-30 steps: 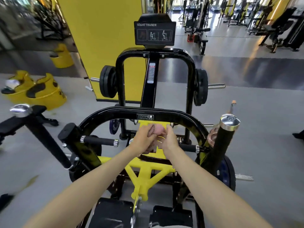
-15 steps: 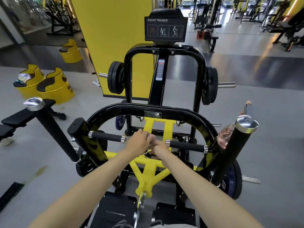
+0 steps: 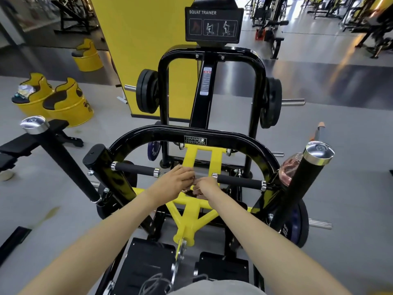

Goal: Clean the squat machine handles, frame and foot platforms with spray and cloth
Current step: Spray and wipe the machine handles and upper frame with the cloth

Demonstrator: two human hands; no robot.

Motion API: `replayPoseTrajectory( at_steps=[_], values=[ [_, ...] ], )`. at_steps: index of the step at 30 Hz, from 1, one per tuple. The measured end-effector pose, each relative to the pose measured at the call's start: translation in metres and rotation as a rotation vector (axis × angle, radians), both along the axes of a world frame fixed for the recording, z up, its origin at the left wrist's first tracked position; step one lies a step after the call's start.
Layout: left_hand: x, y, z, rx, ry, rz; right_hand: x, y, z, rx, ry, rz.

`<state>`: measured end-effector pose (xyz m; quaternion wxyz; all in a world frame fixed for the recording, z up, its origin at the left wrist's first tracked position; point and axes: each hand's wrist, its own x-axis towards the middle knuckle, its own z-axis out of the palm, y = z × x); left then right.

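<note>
Two handles (image 3: 136,168), left hand (image 3: 176,182) and right hand (image 3: 208,188) close together in the gap, grips unclear

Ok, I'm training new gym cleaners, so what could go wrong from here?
Both the left hand and right hand work close to the yellow frame joints while weight plates are loaded; a shifting arm might pinch fingers. The pink spray bottle beside the right post could get knocked off.
</note>
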<state>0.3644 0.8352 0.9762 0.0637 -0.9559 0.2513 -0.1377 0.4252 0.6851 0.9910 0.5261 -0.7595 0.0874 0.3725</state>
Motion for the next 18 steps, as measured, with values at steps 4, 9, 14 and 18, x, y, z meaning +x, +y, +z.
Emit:
replayPoseTrajectory(
  at_steps=[4,9,14,18],
  values=[
    [-0.022,-0.001,-0.018,-0.201,-0.107,0.114,-0.002,0.002,-0.001,0.000,-0.006,0.032],
    [-0.020,-0.030,-0.036,-0.559,-0.143,0.354,-0.006,0.004,0.000,0.054,-0.024,0.047],
    [-0.001,-0.055,-0.016,-0.864,-0.173,0.697,-0.007,0.001,-0.004,0.075,-0.069,0.046],
    [0.018,-0.049,0.010,-1.184,0.056,0.907,-0.008,-0.002,0.000,0.083,-0.091,0.042]
  ],
)
